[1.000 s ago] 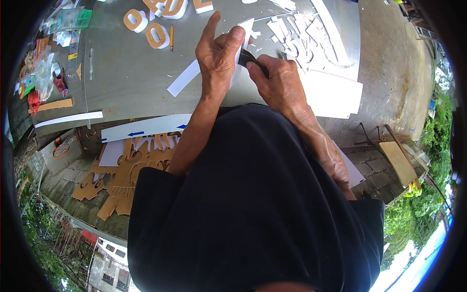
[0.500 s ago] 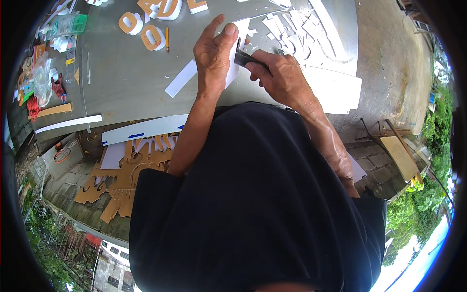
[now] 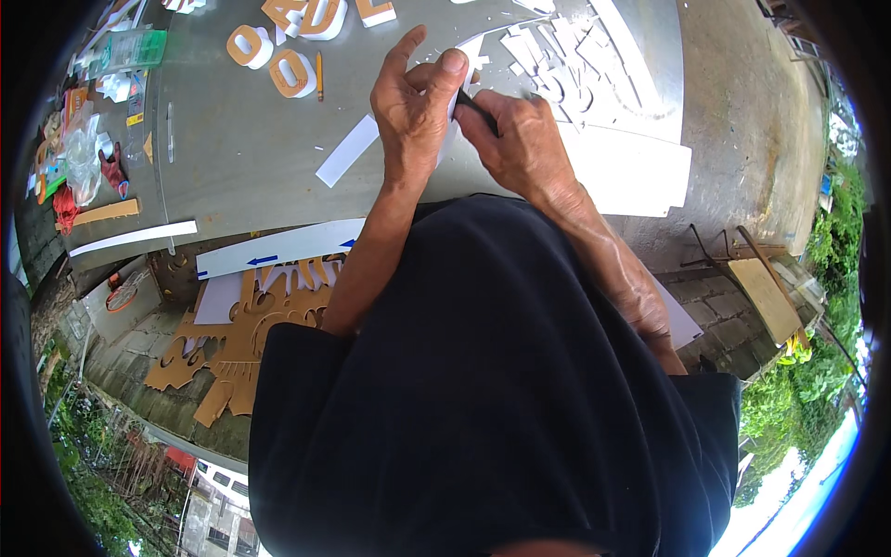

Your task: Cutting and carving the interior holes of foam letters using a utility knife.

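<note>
In my left hand (image 3: 413, 107) is a narrow white strip (image 3: 473, 48), pinched upright between thumb and fingers. My right hand (image 3: 529, 144) grips a black hand tool (image 3: 477, 112), its tip against the strip beside my left thumb. My fingers hide the tool's working end, so its exact kind does not show. Left of my left wrist, another white strip (image 3: 347, 151) lies flat on the grey metal table (image 3: 241, 139). Beyond it lie brown-faced block letters with white sides, among them an O-shaped one (image 3: 293, 73), with an orange pencil (image 3: 319, 76) alongside.
White offcuts (image 3: 566, 60) are heaped at the far right, beside a white sheet (image 3: 636, 167) overhanging the table's near edge. Plastic bags (image 3: 83, 153) and a green box (image 3: 135, 48) crowd the left end. Below the table are cut brown boards (image 3: 237, 348); a wooden stool (image 3: 764, 297) stands at right.
My right hand has turned and shifted slightly left, closer to my left hand, so less of the black tool shows. The held strip now stands more edge-on.
</note>
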Available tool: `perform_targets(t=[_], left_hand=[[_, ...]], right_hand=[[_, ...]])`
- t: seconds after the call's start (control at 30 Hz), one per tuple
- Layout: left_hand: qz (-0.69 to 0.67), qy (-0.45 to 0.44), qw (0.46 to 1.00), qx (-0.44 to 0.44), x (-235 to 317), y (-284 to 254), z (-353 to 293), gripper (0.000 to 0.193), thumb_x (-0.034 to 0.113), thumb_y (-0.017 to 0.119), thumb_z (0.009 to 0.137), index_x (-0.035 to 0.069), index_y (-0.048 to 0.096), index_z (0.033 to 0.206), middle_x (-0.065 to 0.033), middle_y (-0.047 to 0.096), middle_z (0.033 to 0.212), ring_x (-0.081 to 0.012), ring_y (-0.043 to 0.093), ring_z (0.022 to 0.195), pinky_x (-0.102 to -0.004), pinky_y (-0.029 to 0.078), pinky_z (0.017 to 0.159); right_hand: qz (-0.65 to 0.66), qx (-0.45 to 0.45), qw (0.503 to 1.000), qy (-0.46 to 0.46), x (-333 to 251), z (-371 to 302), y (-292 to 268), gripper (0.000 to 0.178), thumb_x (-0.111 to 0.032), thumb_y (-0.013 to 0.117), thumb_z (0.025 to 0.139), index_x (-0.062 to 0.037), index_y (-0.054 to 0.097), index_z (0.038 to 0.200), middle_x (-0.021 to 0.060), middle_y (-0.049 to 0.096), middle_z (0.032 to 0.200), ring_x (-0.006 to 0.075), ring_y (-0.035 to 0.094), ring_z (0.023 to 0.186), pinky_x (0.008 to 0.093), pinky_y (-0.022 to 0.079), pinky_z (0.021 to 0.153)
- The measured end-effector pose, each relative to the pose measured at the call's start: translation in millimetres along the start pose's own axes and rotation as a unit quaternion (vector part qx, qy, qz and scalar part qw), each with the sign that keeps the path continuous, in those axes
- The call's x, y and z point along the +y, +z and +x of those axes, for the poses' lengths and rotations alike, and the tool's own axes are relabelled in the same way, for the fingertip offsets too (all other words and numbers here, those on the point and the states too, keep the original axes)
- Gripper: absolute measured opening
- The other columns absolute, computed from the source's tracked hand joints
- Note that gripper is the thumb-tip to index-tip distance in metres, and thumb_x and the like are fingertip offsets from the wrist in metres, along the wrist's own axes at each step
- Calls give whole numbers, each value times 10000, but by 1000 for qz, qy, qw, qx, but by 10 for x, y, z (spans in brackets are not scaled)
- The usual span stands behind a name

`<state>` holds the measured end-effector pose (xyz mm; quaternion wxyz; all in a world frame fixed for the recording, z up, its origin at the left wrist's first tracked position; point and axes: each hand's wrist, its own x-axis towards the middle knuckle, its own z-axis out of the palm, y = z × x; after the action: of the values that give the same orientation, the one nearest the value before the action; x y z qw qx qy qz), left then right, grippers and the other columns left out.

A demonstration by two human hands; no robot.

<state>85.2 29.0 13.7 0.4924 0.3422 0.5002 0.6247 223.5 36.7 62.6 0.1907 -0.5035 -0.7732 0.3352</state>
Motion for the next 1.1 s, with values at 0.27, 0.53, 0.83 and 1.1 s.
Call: perform_targets(t=[0.27, 0.53, 0.83, 1.1], left_hand=[[-61, -13, 998, 5, -3, 50, -20, 788, 336, 795, 885, -143, 424, 1389, -152, 730, 823, -163, 697, 814, -257, 527, 733], [-56, -16, 998, -8, -18, 32, -121, 778, 325, 803, 875, -128, 436, 1391, -148, 732, 812, -166, 704, 778, -252, 523, 719], [-44, -18, 999, -7, -62, 90, -20, 767, 312, 813, 866, -127, 449, 1378, -150, 737, 811, -158, 704, 775, -240, 523, 664], [25, -9, 998, 51, -48, 4, -32, 701, 203, 850, 823, -44, 509, 1384, -76, 726, 783, -97, 657, 711, -245, 512, 641]], right_hand=[[-41, -3, 999, -4, -35, -60, 34, 189, -170, 668, 924, 13, 686, 881, 211, 639, 637, 371, 630, 563, 444, 507, 571], [171, -185, 947, 200, -39, 0, -178, 225, -172, 651, 912, 36, 687, 833, 230, 642, 628, 376, 662, 580, 451, 505, 578], [115, -112, 975, 155, 6, 13, -133, 177, -147, 643, 900, 14, 714, 886, 225, 660, 665, 380, 663, 580, 452, 519, 585], [148, -135, 968, 152, -95, 33, -34, 331, -248, 573, 1008, 17, 623, 815, 26, 543, 552, 96, 476, 428, 308, 359, 399]])
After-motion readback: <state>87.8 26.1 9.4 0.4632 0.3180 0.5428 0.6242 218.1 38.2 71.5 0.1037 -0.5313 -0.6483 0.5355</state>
